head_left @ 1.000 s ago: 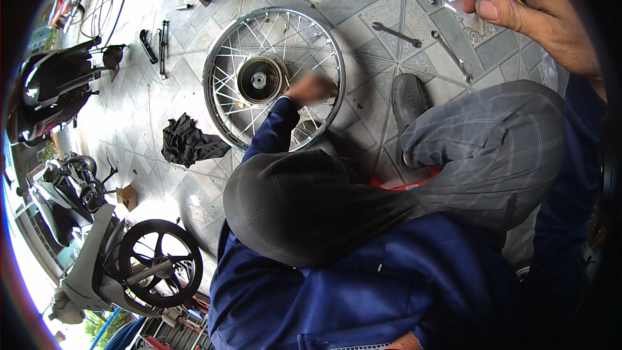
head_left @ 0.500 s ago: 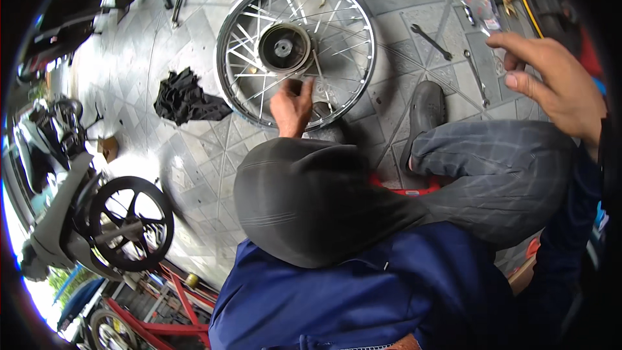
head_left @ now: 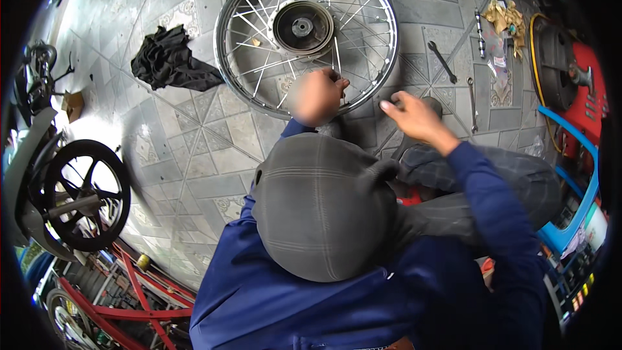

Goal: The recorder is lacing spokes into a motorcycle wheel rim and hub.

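Observation:
A spoked wheel with a silver rim lies flat on the floor in front of me, around a dark central hub. My left hand is over the wheel's near side. Its fingers are curled together at the lower part of a loose-looking spoke, partly hidden by the hand. Just outside the rim at the near right, my right hand has its thumb and fingers apart, with nothing visible in it.
A black cloth lies left of the wheel. To the right are a dark wrench, a silver wrench, a socket extension and crumpled brown paper. A motorcycle wheel stands at left, a blue frame at right.
My right hand has come in leftward from the tools to the wheel's near edge. My left hand has turned, its fingers now closed at a spoke. The view has shifted.

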{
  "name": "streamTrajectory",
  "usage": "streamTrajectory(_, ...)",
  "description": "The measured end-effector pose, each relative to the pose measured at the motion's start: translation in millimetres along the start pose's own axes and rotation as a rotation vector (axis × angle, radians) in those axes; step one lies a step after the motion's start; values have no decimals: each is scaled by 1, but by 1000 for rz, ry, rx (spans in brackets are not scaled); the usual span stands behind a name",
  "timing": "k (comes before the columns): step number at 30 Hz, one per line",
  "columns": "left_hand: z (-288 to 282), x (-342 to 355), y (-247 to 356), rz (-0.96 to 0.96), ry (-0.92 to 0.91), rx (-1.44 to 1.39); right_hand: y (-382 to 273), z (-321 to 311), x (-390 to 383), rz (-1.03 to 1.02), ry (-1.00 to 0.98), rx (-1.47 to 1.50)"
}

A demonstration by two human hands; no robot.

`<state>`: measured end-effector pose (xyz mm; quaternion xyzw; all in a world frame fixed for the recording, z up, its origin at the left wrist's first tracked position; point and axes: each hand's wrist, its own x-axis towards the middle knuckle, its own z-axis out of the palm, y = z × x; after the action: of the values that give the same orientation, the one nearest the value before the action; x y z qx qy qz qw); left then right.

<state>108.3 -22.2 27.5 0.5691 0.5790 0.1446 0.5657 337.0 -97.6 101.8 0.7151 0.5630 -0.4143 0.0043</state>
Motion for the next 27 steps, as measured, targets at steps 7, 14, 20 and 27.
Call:
streamTrajectory(7,13,19,-11,97,-72,136,-9,80,58,394,103,690)
streamTrajectory(14,23,25,-11,139,-31,130,0,47,70,357,70,651)
streamTrajectory(20,18,26,-11,-3,-108,6,31,-84,129,326,-342,118)
streamTrajectory(27,19,28,-12,20,-93,-42,56,-115,281,-361,490,-218)
